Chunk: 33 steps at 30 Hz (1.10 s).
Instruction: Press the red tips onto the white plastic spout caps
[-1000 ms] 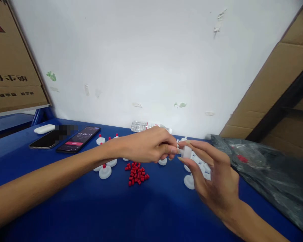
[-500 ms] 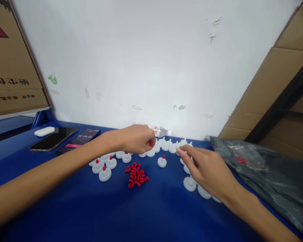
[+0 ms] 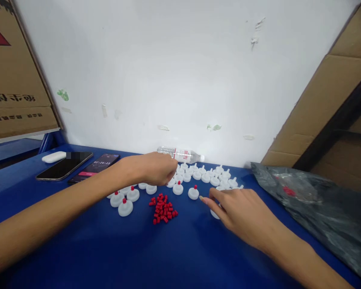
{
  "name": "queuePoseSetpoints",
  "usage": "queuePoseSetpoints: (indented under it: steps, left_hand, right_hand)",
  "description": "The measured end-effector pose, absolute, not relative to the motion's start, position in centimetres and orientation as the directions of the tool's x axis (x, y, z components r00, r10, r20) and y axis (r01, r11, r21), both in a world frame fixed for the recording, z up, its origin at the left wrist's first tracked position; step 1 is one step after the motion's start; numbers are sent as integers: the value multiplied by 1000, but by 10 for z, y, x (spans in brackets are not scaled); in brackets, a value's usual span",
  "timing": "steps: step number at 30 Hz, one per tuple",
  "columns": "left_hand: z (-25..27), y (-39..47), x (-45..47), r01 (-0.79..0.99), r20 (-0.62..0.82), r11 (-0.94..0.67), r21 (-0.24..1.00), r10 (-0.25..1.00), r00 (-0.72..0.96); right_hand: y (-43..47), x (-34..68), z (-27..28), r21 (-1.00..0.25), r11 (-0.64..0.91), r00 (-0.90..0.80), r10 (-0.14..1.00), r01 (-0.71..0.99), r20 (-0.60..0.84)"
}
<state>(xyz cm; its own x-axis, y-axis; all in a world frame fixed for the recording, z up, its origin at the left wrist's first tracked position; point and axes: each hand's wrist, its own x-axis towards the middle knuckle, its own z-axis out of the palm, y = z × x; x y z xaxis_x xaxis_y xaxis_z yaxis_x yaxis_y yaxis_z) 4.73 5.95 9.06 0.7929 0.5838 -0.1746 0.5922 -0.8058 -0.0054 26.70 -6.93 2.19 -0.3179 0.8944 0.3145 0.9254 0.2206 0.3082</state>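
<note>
My left hand [image 3: 161, 168] is closed, its fingers curled down over the group of white round caps. Whatever it may hold is hidden. Just right of its fingers stands a white cap with a red tip [image 3: 177, 188]. A second red-tipped white cap [image 3: 193, 193] sits between my two hands. My right hand [image 3: 240, 208] has its fingers bent and closed, fingertips close to that second cap. Partly covered by it is a plain white cap [image 3: 215, 214]; I cannot tell if the fingers grip it. A pile of small red caps [image 3: 163, 209] lies between my forearms.
Several plain white nozzle caps [image 3: 214, 181] stand toward the wall, near a clear plastic bottle [image 3: 182, 155]. More red-tipped caps [image 3: 125, 208] stand at left. Two phones [image 3: 64, 165] and a white case [image 3: 54, 157] lie farther left. A dark plastic bag [image 3: 313, 216] covers the right side.
My left hand has moved slightly left, uncovering a red-tipped cap and more of the bottle. My right hand has moved down and left, uncovering plain white caps behind it.
</note>
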Motion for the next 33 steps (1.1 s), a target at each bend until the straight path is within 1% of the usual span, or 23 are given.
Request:
queuePoseSetpoints:
  steps: [3, 7, 9, 13, 20, 22, 27, 33]
  left_hand:
    - [91, 56, 46, 629, -259, -778, 3, 606, 752]
    - [85, 53, 50, 650, -308, -760, 0, 618, 723]
    - [82, 54, 51, 649, -309, -761, -2, 618, 723]
    - [75, 57, 51, 636, -288, -772, -3, 609, 739]
    - [68, 59, 52, 597, -249, -800, -59, 590, 768]
    - [70, 57, 53, 592, -245, -802, -81, 592, 768]
    - [76, 52, 53, 569, -221, -815, -105, 577, 786]
    - [85, 47, 56, 511, -155, -855, -86, 518, 841]
  right_hand:
    - [-69, 267, 24, 231, 259, -325, 890, 938, 320]
    - [-68, 269, 22, 251, 191, -273, 898, 949, 346]
    - [-67, 270, 19, 271, 172, -259, 909, 947, 327]
    - [-66, 267, 15, 285, 185, -257, 936, 941, 242]
    - [-68, 263, 15, 261, 212, -264, 948, 942, 180]
    - [-68, 264, 16, 260, 202, -258, 944, 944, 206]
    - [-65, 271, 15, 216, 166, -237, 903, 962, 360]
    - [-64, 268, 15, 138, 215, -256, 820, 967, 513]
